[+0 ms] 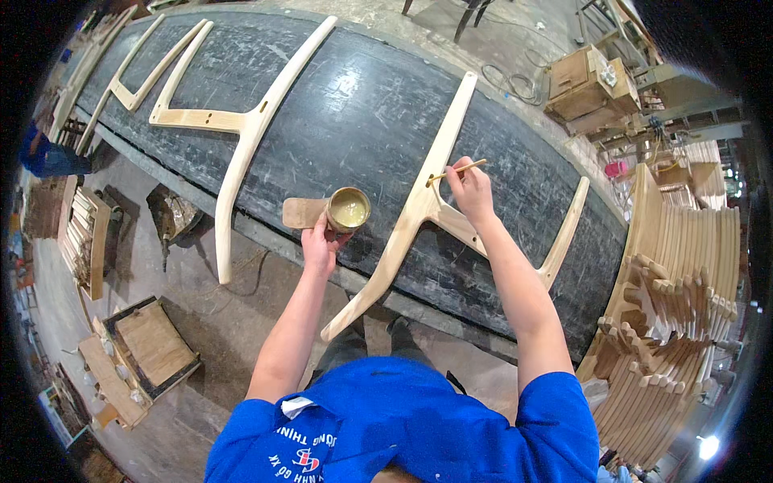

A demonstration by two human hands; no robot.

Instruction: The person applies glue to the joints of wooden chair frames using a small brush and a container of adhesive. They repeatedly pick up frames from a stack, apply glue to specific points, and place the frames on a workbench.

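Observation:
My left hand point(320, 241) grips a small round cup point(348, 209) of pale yellowish glue, held over the near edge of the dark workbench point(354, 105). A flat wooden pad point(303, 212) lies just left of the cup. My right hand point(471, 189) pinches a thin wooden stick point(457, 171), its tip touching a slot in a pale Y-shaped wooden chair part point(427, 201) that lies across the bench and overhangs its near edge.
Two more forked wooden chair parts point(241, 129) lie further left on the bench. A tall stack of curved wooden pieces point(676, 298) stands at the right. Wooden crates point(141, 354) sit on the floor to the left, and boxes point(588, 80) stand beyond the bench.

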